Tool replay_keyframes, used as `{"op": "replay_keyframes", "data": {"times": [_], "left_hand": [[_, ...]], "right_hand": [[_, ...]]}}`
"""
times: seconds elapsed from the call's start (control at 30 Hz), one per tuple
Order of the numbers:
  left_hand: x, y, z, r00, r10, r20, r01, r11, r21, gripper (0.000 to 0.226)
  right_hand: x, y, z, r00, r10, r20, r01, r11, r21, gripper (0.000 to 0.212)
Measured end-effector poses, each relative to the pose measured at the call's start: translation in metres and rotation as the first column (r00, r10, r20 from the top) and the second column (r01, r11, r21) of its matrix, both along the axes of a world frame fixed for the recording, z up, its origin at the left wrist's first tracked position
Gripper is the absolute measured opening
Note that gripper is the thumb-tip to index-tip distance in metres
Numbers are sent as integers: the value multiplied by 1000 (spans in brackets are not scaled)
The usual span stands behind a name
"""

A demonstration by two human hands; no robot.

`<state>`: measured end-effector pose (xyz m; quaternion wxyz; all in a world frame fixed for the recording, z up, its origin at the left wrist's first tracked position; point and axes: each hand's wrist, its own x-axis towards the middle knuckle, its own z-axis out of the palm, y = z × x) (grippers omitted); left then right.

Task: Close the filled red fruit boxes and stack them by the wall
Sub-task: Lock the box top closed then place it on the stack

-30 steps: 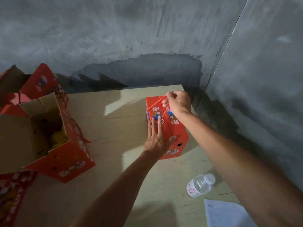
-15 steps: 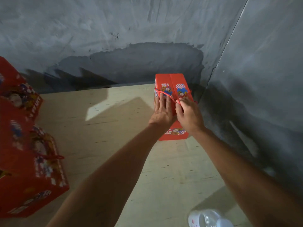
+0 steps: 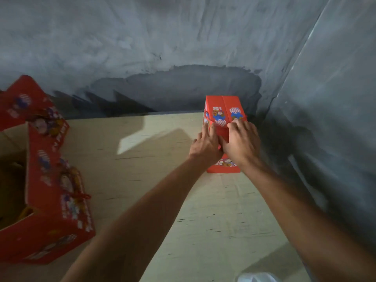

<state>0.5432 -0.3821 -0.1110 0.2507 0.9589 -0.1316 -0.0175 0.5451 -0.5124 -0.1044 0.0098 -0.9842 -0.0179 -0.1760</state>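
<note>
A closed red fruit box (image 3: 223, 107) with cartoon prints stands at the far right corner of the wooden table (image 3: 162, 180), close to the grey wall. Both hands lie on its near top. My left hand (image 3: 205, 144) rests flat on the left flap, fingers straight. My right hand (image 3: 242, 143) rests on the right flap with its fingers spread forward. The box's red cord handle is mostly hidden under the hands. An open red fruit box (image 3: 50, 200) with raised flaps stands at the left edge, yellowish fruit dimly visible inside.
Grey concrete walls (image 3: 183, 47) meet in a corner right behind the closed box. A plastic water bottle (image 3: 256, 277) shows at the bottom edge. Bare tabletop lies between the two boxes.
The closed box has slid away toward the corner by the wall. My right hand has let go of the cord and now lies on the lid beside my left hand.
</note>
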Motion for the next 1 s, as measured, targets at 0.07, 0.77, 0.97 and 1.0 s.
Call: {"op": "replay_keyframes", "data": {"times": [0.07, 0.77, 0.97, 1.0], "left_hand": [[-31, 38, 18, 997, 53, 56, -53, 999, 2, 48], [-295, 472, 60, 587, 807, -69, -809, 581, -84, 63], [-300, 481, 64, 625, 758, -184, -766, 552, -328, 29], [-299, 477, 70, 644, 747, -166, -753, 579, -311, 24]], "right_hand": [[-28, 38, 22, 996, 25, 90, -33, 996, 89, 44], [-224, 427, 29, 915, 292, -279, -1, 693, 721, 39], [-209, 416, 36, 919, 250, -303, 28, 728, 685, 33], [-209, 412, 38, 917, 248, -313, 28, 741, 671, 36]]}}
